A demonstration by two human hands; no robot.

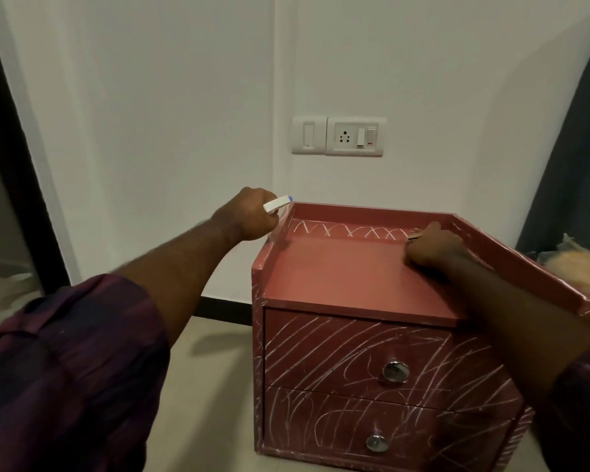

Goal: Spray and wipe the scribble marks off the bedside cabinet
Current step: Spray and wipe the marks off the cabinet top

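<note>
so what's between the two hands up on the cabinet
In the head view, white zigzag scribbles on the back rail and bare cabinet top lie between the left hand and right hand.

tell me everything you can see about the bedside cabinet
The bedside cabinet is reddish-pink, seemingly painted wood, upright on the floor. A raised rim edges its flat top on three sides. Two front drawers each carry a round metal knob. White scribble marks cover the drawer fronts and inner back rim. The left hand, gripping a white stick, is at the rim's back-left corner; the right hand rests on top.
</note>
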